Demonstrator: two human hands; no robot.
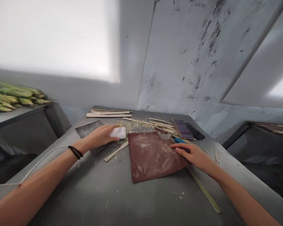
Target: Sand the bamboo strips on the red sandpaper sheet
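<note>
My left hand is closed around a smooth white block with rounded corners, whose exact kind I cannot make out. Beneath that hand lies a dark grey sheet. At the right edge of a reddish-brown sheet of sandpaper, dusted with pale powder, my right hand has its fingers bent, with some hidden by the sheet; it seems to grip that edge. Just beyond its fingertips is a blue-handled tool. A flat, shaped bamboo piece rests between the two sheets.
Bamboo strips are stacked at the table's far left, with shavings beside them. A phone lies back right. One green strip points toward me. A white cable runs by my left arm. Corn-like green husks fill the left table.
</note>
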